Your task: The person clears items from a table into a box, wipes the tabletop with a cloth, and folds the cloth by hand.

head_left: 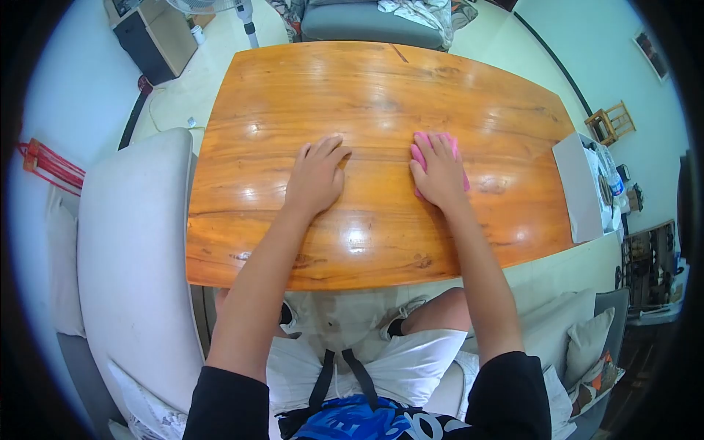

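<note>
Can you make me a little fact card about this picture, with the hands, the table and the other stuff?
Left hand: left hand, palm down on the table, holding nothing
Right hand: right hand, pressed flat on a pink cloth
Table: wooden table, shiny, orange-brown
Table's right end: white box with things inside
Beyond the table: grey sofa; part of a fan
Left side: long pale seat

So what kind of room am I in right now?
Most likely a home living or dining room: there's a large polished wooden table in front of you, a grey sofa beyond it with cloth draped over it, and a standing fan near the sofa.
</note>
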The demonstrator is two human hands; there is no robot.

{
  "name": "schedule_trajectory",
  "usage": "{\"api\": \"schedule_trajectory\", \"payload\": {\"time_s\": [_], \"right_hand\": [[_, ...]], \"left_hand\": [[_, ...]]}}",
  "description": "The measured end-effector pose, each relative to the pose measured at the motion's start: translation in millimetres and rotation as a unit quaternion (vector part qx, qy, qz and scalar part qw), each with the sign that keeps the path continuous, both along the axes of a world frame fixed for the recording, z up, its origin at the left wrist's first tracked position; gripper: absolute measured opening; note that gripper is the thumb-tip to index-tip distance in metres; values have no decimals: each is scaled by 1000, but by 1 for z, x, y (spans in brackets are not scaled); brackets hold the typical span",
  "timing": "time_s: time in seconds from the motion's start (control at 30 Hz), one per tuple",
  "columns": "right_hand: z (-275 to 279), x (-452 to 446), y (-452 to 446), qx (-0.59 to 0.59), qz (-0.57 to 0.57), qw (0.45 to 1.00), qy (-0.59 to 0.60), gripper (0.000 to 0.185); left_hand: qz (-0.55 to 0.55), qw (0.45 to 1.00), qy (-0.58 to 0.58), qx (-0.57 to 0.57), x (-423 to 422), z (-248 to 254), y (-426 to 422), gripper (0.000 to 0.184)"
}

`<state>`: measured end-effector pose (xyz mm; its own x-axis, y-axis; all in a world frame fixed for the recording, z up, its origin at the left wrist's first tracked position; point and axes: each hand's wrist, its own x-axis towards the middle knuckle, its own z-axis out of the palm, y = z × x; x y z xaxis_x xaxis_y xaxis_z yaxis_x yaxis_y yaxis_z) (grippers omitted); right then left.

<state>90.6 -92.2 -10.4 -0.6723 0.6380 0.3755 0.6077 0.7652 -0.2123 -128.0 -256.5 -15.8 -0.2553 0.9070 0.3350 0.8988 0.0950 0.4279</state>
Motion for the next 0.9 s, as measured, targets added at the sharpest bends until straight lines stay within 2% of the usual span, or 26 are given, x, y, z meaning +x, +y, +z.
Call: {"api": "schedule_trajectory", "payload": {"time_s": [0.1, 0.2, 0.23, 0.3, 0.4, 0.5, 0.53, 0.63, 0.67, 0.73, 0.77, 0.8, 0.83, 0.9], "right_hand": [[-1, -25, -23, -131, 52, 990, 26, 51], [9, -40, -78, -68, 112, 987, 93, 48], [5, -39, -75, -125, 89, 971, 183, 48], [-8, -35, -58, -230, 47, 905, 356, 46], [0, -5, -55, -125, -79, 972, 182, 43], [14, 2, -72, -212, -90, 969, 90, 36], [13, 1, -74, -303, -68, 941, 132, 31], [13, -11, -78, -516, 22, 805, 291, 19], [12, -17, -84, -558, 64, 745, 361, 18], [18, -25, -96, -627, 121, 621, 454, 20], [23, -29, -102, -658, 138, 563, 480, 23], [30, -31, -106, -685, 155, 502, 505, 25], [37, -30, -109, -704, 154, 468, 512, 27], [47, -28, -114, -738, 150, 399, 522, 32]], "left_hand": [[1, 1000, -2, 26, 2, 0, -2, 39], [2, 997, -11, 75, -2, -2, 1, 35], [1, 996, -18, 92, -2, -3, 0, 33], [-1, 997, 0, 72, 0, 4, -7, 30], [-26, 999, -24, 33, 9, 15, -18, 26], [-17, 993, -113, 34, 35, 17, -26, 25], [-3, 988, -149, 41, 48, 17, -29, 26], [75, 989, -109, 72, 77, 16, -33, 33], [64, 966, -245, 58, 79, 16, -31, 35], [40, 863, -502, 27, 85, 34, -33, 39], [28, 813, -579, 54, 84, 32, -36, 39], [15, 756, -650, 82, 82, 30, -37, 40], [1, 691, -714, 110, 79, 27, -38, 41], [23, 627, -764, 152, 73, 25, -44, 38]]}}
